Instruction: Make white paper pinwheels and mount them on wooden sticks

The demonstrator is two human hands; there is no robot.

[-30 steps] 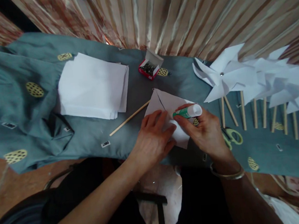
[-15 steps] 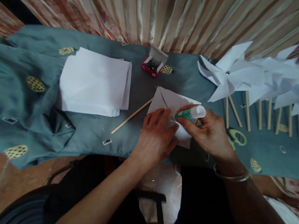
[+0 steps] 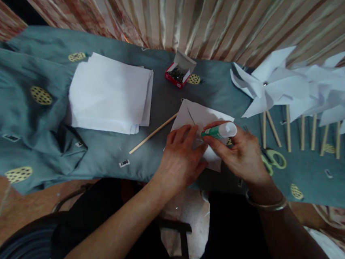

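My right hand (image 3: pixel 242 155) grips a green and white glue stick (image 3: pixel 218 131), its tip pointing left onto a cut white paper square (image 3: pixel 200 116) that lies on the teal cloth. My left hand (image 3: pixel 180 159) lies flat on the near left part of that paper, fingers spread and pressing it down. A thin wooden stick (image 3: pixel 153 134) lies just left of the paper, one end under its edge.
A stack of white paper sheets (image 3: pixel 109 92) lies at the left. A small red open box of pins (image 3: pixel 179 72) stands behind the paper. Finished white paper pinwheels (image 3: pixel 281 84) on wooden sticks line the right. Green-handled scissors (image 3: pixel 273 158) lie beside my right hand.
Both hands stay on the paper with barely any shift; the view itself has moved slightly, so everything sits a little to the right and higher.
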